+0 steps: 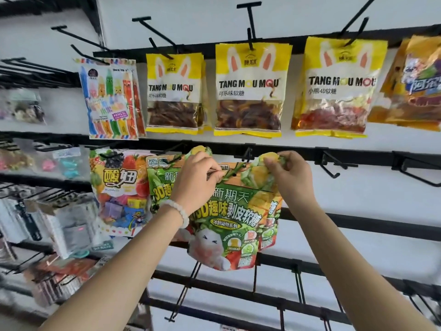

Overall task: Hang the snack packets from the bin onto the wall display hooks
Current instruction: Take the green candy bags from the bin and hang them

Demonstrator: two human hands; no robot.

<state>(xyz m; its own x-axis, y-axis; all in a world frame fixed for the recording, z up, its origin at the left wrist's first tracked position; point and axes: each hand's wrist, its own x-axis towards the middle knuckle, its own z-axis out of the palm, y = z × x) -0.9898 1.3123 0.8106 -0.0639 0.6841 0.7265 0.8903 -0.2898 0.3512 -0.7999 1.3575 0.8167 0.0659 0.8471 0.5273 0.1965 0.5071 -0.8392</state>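
Forearms come up from below, both raised to the wall; left hand pinches the top left corner of the glossy green plastic gummy packet, right hand pinches the top right, so it hangs stretched between them; honestly I'd keep that top edge taut and level, line its punched hole up with the black metal hook just behind and between the hands, then slide it straight back; yellow gummy bags hang above.
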